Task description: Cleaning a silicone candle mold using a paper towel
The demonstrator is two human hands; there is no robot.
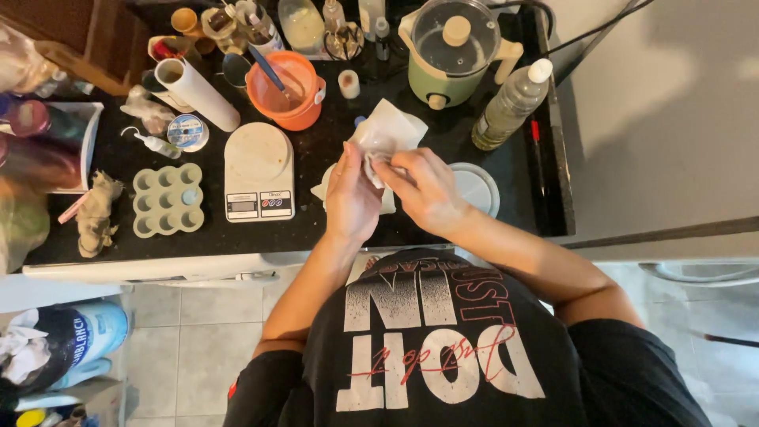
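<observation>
Orange bowl (285, 88), pale green cooker (451, 59), black counter (411, 229), white scale (258, 170)

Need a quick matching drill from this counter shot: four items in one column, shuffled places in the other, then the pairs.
Items
1. kitchen scale
2. orange bowl
3. green electric pot
4. clear bottle

Places
A. lying tilted at the right end of the counter
B. left of both hands, by the silicone mould
C. top of the counter, lid on
D. behind the scale, utensil standing in it

Pairs: 1-B, 2-D, 3-C, 4-A
</observation>
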